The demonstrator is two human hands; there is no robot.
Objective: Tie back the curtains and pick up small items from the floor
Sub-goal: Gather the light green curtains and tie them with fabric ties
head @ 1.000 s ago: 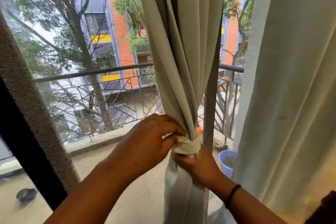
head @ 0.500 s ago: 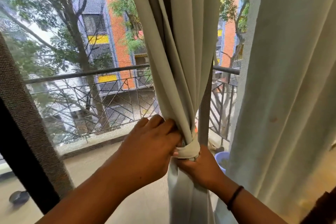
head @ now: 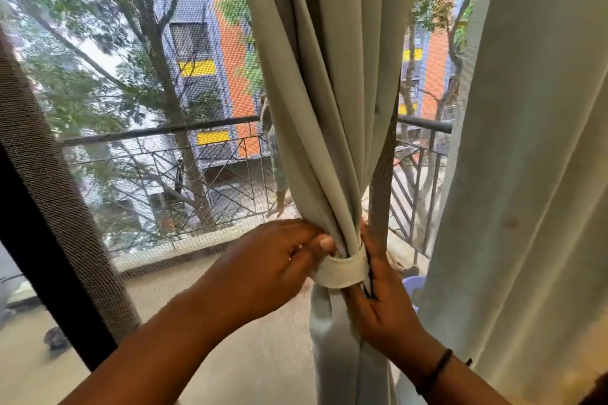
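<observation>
At the window's middle, a pale tie-back band cinches the gathered curtain; the left hand pinches the band's left edge; the right hand curls round its right side; a loose curtain hangs just beside.

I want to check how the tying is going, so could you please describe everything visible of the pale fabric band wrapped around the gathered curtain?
The pale cream fabric tie-back band is a flat, cloth-like strip wrapped once, snug, round the gathered grey-green curtain, cinching its folds into a narrow neck. Its front face runs roughly level, slightly tilted. The left hand pinches its left end; the right hand presses the right side from behind. Any knot or fastening is hidden.
</observation>
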